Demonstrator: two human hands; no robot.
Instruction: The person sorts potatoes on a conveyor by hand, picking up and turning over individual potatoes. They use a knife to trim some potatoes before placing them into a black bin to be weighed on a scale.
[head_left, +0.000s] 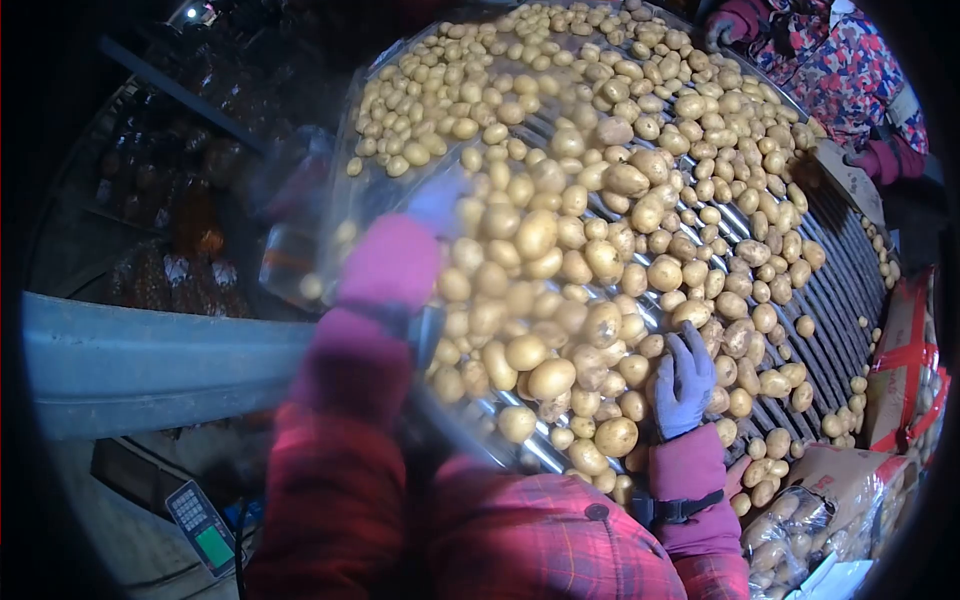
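Note:
Many yellow potatoes (540, 235) lie over a sorting table of metal rollers (735, 225). My left hand (437, 203), in a pale purple glove, is stretched out over the potatoes on the left side and smeared by motion; its fingers cannot be made out. My right hand (685, 382), in a lavender glove, rests among potatoes near the front edge. Its fingers point up and away from me, somewhat apart, with no potato seen in its grip. A potato (691, 314) lies just beyond its fingertips.
At the upper right, another person in a patterned jacket (815, 60) holds a flat board (848, 182) at the table. Paper sacks (890, 375) and a clear bag of potatoes (790, 525) stand at the right. A blue metal beam (170, 365) and a digital scale display (205, 525) are at the left.

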